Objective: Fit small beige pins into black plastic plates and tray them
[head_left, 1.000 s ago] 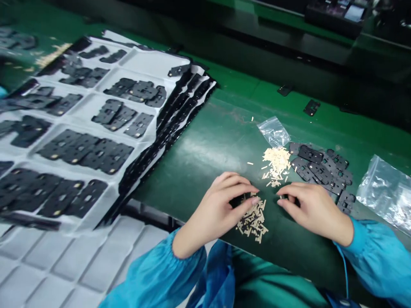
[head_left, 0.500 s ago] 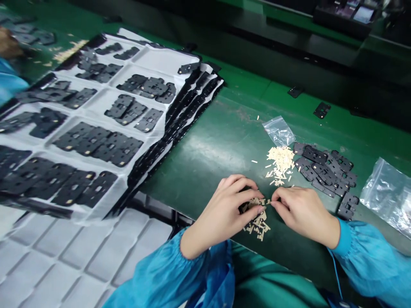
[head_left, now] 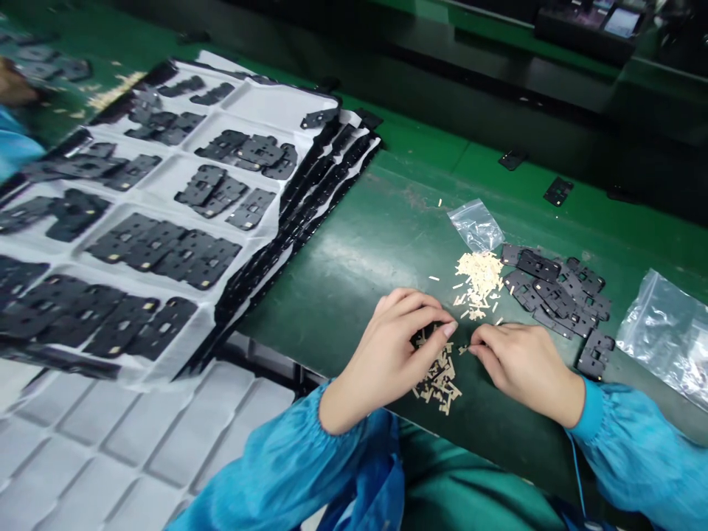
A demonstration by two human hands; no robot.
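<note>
We seem to be picking tan strips from a small heap one at a time, and this calls for a fine, exact pinch. Nearest us, our left hand [head_left: 387,343] curls just above the small heap of tan strips [head_left: 438,380]; whether it holds anything, we cannot tell. Our right hand [head_left: 523,366] seems to pinch a tiny tan strip [head_left: 463,349] between thumb and forefinger. The hands are close together but apart, over the green worktop [head_left: 343,317]. Beyond them lies a larger pile of pale strips [head_left: 480,276], with a clear plastic bag [head_left: 476,226] just past it. To the right are loose black parts [head_left: 553,291] and a second bag [head_left: 667,335]. On the left, stacked white trays [head_left: 265,107] carry more black parts [head_left: 166,247]; at the far left is a co-worker's hand [head_left: 14,82].
</note>
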